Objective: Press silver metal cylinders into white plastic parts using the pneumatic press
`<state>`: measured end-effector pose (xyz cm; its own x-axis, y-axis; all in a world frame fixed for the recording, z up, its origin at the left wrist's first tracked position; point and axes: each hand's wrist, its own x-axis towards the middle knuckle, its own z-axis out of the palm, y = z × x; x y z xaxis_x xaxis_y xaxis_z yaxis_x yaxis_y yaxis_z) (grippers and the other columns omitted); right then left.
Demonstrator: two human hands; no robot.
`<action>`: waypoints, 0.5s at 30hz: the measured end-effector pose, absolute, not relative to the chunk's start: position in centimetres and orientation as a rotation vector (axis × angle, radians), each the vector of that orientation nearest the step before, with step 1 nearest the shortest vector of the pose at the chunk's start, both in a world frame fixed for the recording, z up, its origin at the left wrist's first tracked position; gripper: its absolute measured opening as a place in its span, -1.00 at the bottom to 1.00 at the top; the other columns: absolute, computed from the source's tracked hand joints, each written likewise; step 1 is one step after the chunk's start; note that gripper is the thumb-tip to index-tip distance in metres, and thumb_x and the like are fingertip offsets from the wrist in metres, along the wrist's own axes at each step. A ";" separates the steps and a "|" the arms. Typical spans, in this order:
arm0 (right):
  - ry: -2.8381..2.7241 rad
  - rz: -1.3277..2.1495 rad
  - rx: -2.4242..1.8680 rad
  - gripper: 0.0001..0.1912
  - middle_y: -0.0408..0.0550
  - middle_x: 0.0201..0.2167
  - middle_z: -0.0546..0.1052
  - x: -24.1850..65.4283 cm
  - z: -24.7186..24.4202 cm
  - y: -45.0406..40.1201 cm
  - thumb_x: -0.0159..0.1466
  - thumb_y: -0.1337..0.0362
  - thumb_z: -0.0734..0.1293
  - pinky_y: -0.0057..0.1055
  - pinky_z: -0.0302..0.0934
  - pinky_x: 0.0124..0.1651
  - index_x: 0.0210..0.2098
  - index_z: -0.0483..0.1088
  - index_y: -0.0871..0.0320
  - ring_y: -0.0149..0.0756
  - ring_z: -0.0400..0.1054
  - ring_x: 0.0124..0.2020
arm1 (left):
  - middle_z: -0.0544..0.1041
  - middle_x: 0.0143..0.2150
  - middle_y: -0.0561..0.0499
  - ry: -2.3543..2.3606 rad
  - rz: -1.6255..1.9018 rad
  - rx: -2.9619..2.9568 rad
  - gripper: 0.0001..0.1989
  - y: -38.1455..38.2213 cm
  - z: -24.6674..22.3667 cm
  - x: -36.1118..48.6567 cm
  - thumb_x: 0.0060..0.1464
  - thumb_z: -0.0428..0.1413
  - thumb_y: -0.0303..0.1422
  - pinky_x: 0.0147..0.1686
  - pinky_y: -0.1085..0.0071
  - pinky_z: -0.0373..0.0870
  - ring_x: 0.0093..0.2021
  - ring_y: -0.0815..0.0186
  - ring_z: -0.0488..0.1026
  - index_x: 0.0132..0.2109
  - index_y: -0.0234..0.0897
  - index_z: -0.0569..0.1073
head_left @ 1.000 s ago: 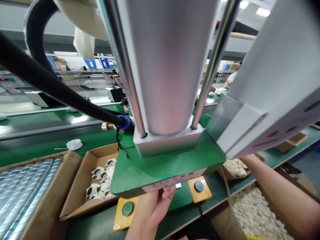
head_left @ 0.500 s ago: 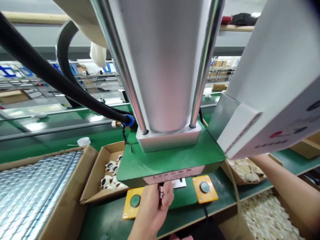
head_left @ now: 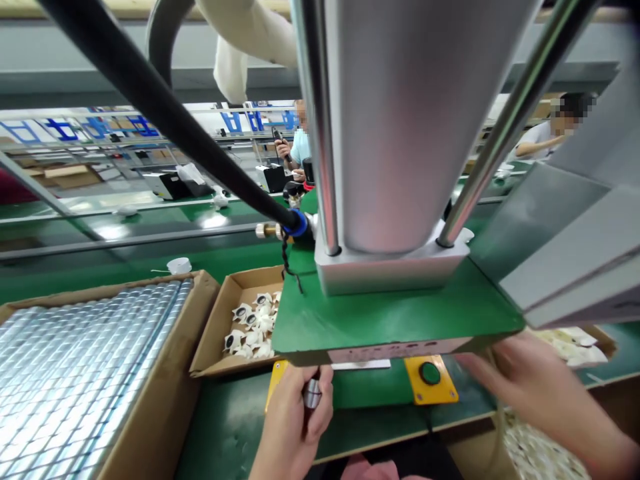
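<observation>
The left hand (head_left: 293, 427) is closed around a small silver cylinder (head_left: 312, 393), just under the front edge of the green press plate (head_left: 390, 320). The right hand (head_left: 520, 383) is blurred, fingers stretched out and holding nothing, beside the yellow button box (head_left: 430, 379). Farther left is a carton of white parts (head_left: 250, 323), and behind the plate rises the big metal cylinder (head_left: 405, 120).
</observation>
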<state>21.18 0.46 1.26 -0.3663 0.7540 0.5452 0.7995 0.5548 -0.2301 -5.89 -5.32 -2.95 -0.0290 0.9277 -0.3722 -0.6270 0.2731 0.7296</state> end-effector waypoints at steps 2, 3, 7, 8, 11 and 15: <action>-2.352 0.017 -1.127 -0.82 -0.09 -0.37 0.52 17.9 0.6 0.5 0.25 0.16 0.22 -0.44 0.29 -0.35 -0.26 0.43 0.03 -0.32 0.41 -0.38 | 0.30 -0.57 0.13 0.993 1.346 0.464 -0.79 -5.6 -2.9 -5.8 0.11 0.03 -0.33 -0.74 0.55 -0.13 -0.76 0.61 -0.01 -0.47 -0.31 0.33; -2.410 0.009 -1.071 -0.82 -0.08 -0.38 0.52 16.2 0.3 0.6 0.26 0.20 0.20 -0.42 0.29 -0.32 -0.27 0.43 0.05 -0.30 0.41 -0.37 | 0.30 -0.53 0.13 1.008 1.362 0.496 -0.82 -5.7 -2.9 -5.8 0.11 0.05 -0.33 -0.72 0.55 -0.10 -0.73 0.60 0.03 -0.43 -0.30 0.34; -2.530 -0.403 -0.925 -0.77 -0.02 -0.42 0.52 11.9 -0.7 1.6 0.21 0.39 0.17 -0.33 0.26 -0.23 -0.27 0.44 0.09 -0.23 0.42 -0.35 | 0.34 -0.36 0.10 1.038 1.388 0.547 -0.88 -6.2 -2.8 -5.8 0.09 0.12 -0.34 -0.61 0.54 0.11 -0.55 0.51 0.21 -0.22 -0.24 0.38; -2.564 -0.496 -0.886 -0.74 -0.02 -0.37 0.53 11.5 -0.8 1.8 0.21 0.42 0.17 -0.34 0.25 -0.20 -0.21 0.44 0.08 -0.23 0.42 -0.33 | 0.36 -0.32 0.08 1.047 1.394 0.541 -0.85 -6.3 -2.9 -5.9 0.08 0.14 -0.34 -0.57 0.53 0.16 -0.52 0.50 0.23 -0.18 -0.24 0.38; -2.605 -0.692 -0.844 -0.70 0.01 -0.28 0.53 11.3 -1.1 1.8 0.23 0.44 0.16 -0.33 0.25 -0.17 -0.15 0.42 0.06 -0.23 0.41 -0.30 | 0.40 -0.29 0.03 1.092 1.409 0.491 -0.80 -6.8 -3.5 -6.5 0.07 0.15 -0.31 -0.53 0.52 0.21 -0.51 0.50 0.26 -0.16 -0.28 0.39; -2.581 -0.745 -0.952 -0.70 0.00 -0.43 0.51 11.5 -2.4 1.0 0.23 0.47 0.13 -0.25 0.26 -0.25 -0.34 0.45 0.08 -0.17 0.40 -0.38 | 0.40 -0.45 0.07 1.148 1.414 0.452 -0.69 -7.3 -4.1 -6.9 0.07 0.09 -0.13 -0.73 0.53 -0.05 -0.71 0.57 0.08 -0.19 -0.30 0.40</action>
